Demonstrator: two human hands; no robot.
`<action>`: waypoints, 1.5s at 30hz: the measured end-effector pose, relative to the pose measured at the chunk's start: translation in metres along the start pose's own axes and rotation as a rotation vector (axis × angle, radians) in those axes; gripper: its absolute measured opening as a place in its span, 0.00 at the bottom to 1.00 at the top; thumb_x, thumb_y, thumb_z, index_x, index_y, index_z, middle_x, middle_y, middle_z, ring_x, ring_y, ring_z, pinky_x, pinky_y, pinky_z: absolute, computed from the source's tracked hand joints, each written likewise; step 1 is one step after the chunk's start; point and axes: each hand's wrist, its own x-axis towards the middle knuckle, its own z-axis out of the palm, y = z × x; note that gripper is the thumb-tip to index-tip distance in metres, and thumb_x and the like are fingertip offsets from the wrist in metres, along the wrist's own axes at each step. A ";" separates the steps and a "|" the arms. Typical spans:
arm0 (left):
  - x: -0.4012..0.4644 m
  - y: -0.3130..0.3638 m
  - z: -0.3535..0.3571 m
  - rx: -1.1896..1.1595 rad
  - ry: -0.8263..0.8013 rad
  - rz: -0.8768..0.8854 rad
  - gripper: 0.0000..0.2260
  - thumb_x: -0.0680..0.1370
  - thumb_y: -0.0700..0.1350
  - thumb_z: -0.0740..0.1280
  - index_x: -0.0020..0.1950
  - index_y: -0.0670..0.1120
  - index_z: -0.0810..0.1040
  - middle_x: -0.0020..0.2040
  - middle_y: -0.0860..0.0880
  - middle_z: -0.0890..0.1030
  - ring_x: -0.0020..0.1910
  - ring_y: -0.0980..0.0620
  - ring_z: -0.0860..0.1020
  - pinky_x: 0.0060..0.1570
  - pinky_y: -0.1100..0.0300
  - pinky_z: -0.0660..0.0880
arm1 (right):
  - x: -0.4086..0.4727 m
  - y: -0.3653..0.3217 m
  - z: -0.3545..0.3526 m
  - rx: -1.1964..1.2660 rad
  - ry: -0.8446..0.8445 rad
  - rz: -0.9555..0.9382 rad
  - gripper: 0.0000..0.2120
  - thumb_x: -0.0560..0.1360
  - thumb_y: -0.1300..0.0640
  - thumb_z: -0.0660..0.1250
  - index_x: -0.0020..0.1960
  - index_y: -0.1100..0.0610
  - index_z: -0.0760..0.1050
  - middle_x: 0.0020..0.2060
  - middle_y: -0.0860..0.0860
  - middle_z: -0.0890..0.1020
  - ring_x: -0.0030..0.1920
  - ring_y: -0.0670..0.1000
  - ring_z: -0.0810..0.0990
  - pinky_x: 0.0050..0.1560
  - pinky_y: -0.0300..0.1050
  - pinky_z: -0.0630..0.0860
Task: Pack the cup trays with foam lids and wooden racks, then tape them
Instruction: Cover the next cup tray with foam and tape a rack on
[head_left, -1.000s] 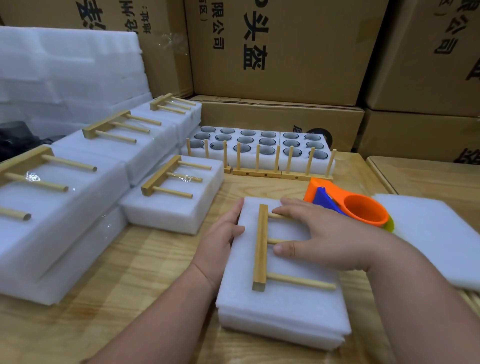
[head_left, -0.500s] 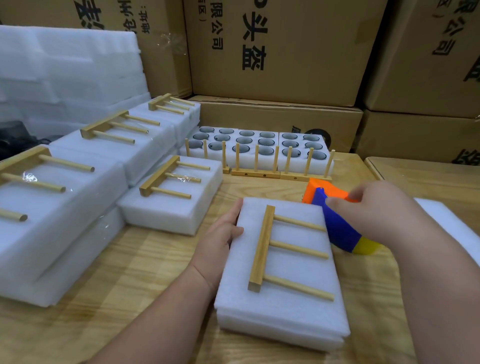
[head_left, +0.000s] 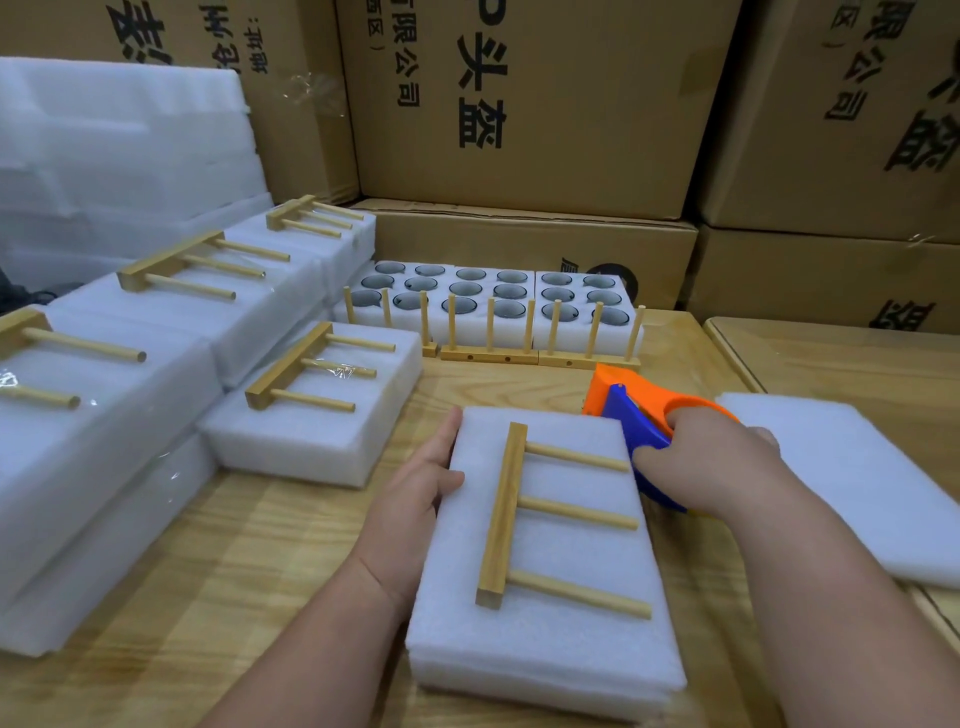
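A white foam-lidded cup tray (head_left: 550, 639) lies in front of me on the wooden table. On its lid rests a wooden rack (head_left: 506, 512) with three pegs pointing right. My left hand (head_left: 415, 499) rests against the tray's left edge, thumb on the lid. My right hand (head_left: 711, 467) grips the orange and blue tape dispenser (head_left: 631, 415) just off the tray's right edge, near the top peg.
Packed trays with racks (head_left: 311, 384) are stacked at the left. Open cup trays (head_left: 488, 301) and upright racks (head_left: 488, 332) stand behind. Loose foam lids (head_left: 852, 478) lie at the right. Cardboard boxes (head_left: 519, 104) wall the back.
My right hand left the rack, took hold of the tape dispenser and has brought it down to the tray's right edge. My left hand has stayed at the tray's left side.
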 end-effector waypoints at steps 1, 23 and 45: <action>0.000 0.000 0.000 -0.004 -0.004 -0.003 0.29 0.79 0.32 0.51 0.76 0.52 0.72 0.61 0.57 0.84 0.57 0.55 0.83 0.46 0.59 0.80 | 0.000 0.000 0.001 -0.022 -0.005 0.004 0.10 0.74 0.44 0.63 0.41 0.50 0.70 0.37 0.47 0.78 0.40 0.49 0.75 0.50 0.51 0.65; -0.015 0.073 0.042 1.058 -0.030 0.754 0.37 0.72 0.69 0.70 0.79 0.65 0.63 0.80 0.70 0.52 0.77 0.71 0.39 0.74 0.62 0.50 | -0.025 -0.023 -0.047 2.072 -0.156 -0.169 0.23 0.72 0.51 0.71 0.64 0.58 0.82 0.60 0.58 0.84 0.61 0.57 0.83 0.64 0.55 0.78; -0.087 0.035 0.062 1.898 -0.766 0.489 0.23 0.78 0.62 0.38 0.72 0.77 0.46 0.79 0.67 0.35 0.80 0.56 0.32 0.75 0.47 0.33 | -0.022 -0.013 -0.051 2.189 0.049 -0.175 0.09 0.78 0.51 0.70 0.48 0.52 0.89 0.50 0.54 0.87 0.50 0.53 0.87 0.52 0.52 0.83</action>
